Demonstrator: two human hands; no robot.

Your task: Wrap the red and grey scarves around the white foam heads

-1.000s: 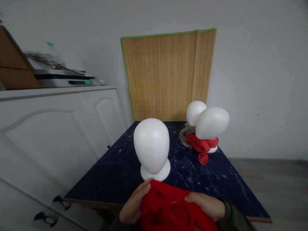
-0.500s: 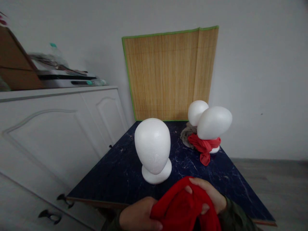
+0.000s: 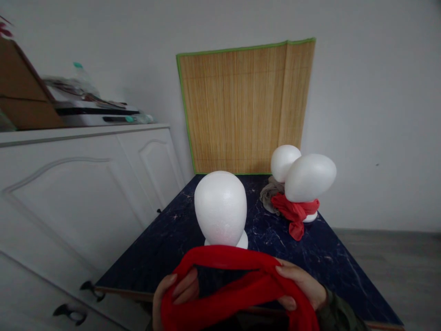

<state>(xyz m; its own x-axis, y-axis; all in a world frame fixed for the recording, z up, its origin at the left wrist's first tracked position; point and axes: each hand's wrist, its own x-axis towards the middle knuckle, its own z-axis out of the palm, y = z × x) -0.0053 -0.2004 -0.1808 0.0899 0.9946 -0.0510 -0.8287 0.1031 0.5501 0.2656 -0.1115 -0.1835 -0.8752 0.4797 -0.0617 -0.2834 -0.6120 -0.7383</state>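
A bright red scarf (image 3: 223, 301) forms a wide loop between my hands, low in front of me. My left hand (image 3: 177, 292) grips its left side, fingers passed through the loop and the thumb outside. On the right, my right hand (image 3: 301, 285) pinches the fabric where the bands meet, thumb on top and fingertips showing below. Just beyond the loop stands a white foam head (image 3: 220, 209), upright, its round base partly hidden by the scarf's far band.
At the table's right rear are two more foam heads; the nearer one (image 3: 310, 177) has a red scarf (image 3: 292, 214) round its neck, the other (image 3: 285, 162) has grey fabric (image 3: 271, 195) by it. A white cabinet (image 3: 69, 193) borders the dark blue table (image 3: 155, 257). A bamboo mat (image 3: 244, 110) hangs behind.
My left hand has moved left and the bunched red scarf has spread into an open loop. The loop's far band now covers part of the near foam head's base.
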